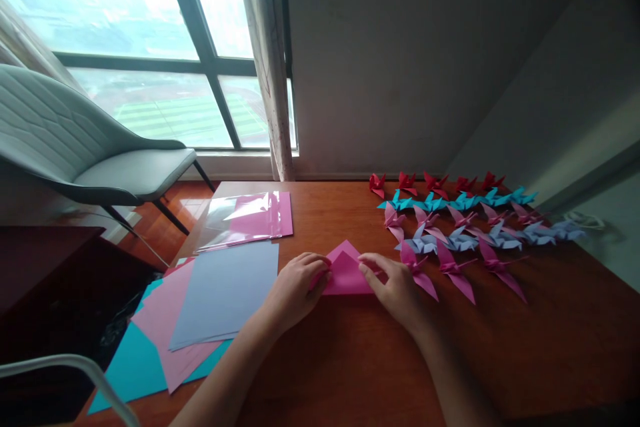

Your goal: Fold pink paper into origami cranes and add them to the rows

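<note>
A folded pink paper (345, 270) lies on the wooden table (350, 360), its point aimed away from me. My left hand (296, 285) pinches its left edge with curled fingers. My right hand (395, 283) presses and grips its right edge, fingers closed on the fold. Just right of my right hand lie several finished paper cranes (460, 227) in rows of red, teal, pink, pale blue and magenta.
Loose sheets (210, 307) of blue-grey, pink and teal paper lie at the left front. A clear plastic pack of pink paper (247, 217) sits behind them. A grey chair (75, 147) stands by the window, and another chair's rail (75, 373) is at the lower left.
</note>
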`<state>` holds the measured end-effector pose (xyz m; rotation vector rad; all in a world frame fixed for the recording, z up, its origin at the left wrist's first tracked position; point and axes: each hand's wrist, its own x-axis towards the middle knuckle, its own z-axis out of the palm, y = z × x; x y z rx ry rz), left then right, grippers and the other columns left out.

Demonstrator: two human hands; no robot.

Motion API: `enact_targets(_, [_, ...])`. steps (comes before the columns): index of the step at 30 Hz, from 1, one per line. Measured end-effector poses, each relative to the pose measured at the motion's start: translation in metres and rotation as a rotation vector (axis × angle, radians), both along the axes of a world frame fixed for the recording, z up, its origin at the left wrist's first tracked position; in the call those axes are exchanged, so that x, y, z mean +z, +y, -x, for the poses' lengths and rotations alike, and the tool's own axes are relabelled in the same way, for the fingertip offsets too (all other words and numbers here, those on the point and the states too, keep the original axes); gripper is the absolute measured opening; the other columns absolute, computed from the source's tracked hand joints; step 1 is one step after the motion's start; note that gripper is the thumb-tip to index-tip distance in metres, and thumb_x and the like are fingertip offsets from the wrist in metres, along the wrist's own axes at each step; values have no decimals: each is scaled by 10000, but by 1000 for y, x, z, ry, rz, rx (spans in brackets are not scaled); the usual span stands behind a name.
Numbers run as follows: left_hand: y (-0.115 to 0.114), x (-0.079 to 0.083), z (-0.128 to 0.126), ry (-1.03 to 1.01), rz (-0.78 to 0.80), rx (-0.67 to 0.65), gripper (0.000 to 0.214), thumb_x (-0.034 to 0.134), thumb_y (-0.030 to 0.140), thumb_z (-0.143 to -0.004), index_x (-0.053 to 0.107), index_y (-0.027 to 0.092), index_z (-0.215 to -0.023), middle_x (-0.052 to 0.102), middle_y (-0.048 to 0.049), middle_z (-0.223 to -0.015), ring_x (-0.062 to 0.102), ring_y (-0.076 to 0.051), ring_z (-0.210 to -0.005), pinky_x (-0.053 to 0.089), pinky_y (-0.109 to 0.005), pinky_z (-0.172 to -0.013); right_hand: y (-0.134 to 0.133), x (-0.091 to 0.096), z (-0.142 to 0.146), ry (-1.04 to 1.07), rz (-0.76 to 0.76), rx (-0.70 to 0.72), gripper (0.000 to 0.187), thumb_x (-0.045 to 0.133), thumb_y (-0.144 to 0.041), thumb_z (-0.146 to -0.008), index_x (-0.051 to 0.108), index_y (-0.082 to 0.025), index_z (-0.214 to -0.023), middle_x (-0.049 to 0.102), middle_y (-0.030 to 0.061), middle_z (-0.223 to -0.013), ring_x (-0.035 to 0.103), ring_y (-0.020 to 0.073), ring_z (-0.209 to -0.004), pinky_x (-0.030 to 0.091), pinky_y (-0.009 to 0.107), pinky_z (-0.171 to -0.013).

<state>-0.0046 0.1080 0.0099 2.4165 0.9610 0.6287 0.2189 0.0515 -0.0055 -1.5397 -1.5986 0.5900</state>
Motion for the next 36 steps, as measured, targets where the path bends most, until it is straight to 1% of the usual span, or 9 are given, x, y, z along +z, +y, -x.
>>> enact_targets(4, [0,3,1,12,8,-28,177,513,176,-953,688,201,-957,728,-75,-1090,659,-232,-1005,529,-350,-893,7,5,-4,-37,55,-3,216,532,-291,-956,715,-200,-1027,778,83,-1061,733,237,-991,574,354,-867])
enact_targets(7, [0,7,3,25,16,-62,155,540,164,-934,689,207,-948,720,-68,-1101,649,-231,-1017,524,-347,-910,18,13,-5,-95,91,70,177,580,-193,-904,725,-189,-1006,774,75,-1046,726,221,-958,567,341,-864])
enact_targets(10, [0,10,5,37,22,-87,157,540,153,-931,688,204,-949,710,-74,-1127,641,-235,-1038,520,-353,-924,33,19,-5,-162,111,135,223,600,-117,-856,725,-189,-1027,759,74,-1083,715,208,-952,570,309,-808])
enact_targets(16, [-1,12,6,89,21,-118,147,535,163,-942,675,203,-963,696,-73,-1152,634,-238,-1072,503,-370,-954,58,17,0,-341,110,176,376,665,-70,-787,700,-172,-1147,703,109,-1210,622,263,-1166,476,397,-1028])
enact_targets(20, [-3,12,6,111,8,-120,138,535,171,-946,669,207,-951,688,-60,-1156,631,-231,-1057,502,-372,-951,62,13,4,-422,132,181,457,660,-85,-807,661,-186,-1253,686,118,-1238,579,274,-1222,429,420,-1076])
enact_targets(27, [-6,13,5,134,8,-107,156,540,189,-949,667,219,-1034,681,-66,-1220,620,-248,-1124,488,-394,-999,56,15,6,-431,181,187,363,650,-113,-828,686,-192,-1180,721,94,-1127,631,242,-1109,466,351,-986])
enact_targets(30, [-8,15,5,141,19,-92,156,542,188,-947,671,218,-1031,680,-64,-1221,624,-248,-1120,497,-397,-991,53,13,3,-398,209,120,271,668,-156,-815,706,-197,-1080,737,84,-1058,662,247,-1045,486,343,-919])
enact_targets(33, [-9,16,5,141,28,-82,163,530,181,-949,677,217,-1009,681,-69,-1221,631,-252,-1120,506,-398,-984,49,12,0,-349,244,22,254,682,-220,-815,698,-194,-1067,756,84,-946,696,265,-913,507,356,-800])
enact_targets(36, [-9,16,5,120,41,-60,171,523,189,-950,682,216,-1007,667,-85,-1265,632,-265,-1147,518,-405,-983,46,16,1,-275,239,19,147,633,-232,-862,718,-207,-980,771,72,-915,711,247,-860,511,341,-763])
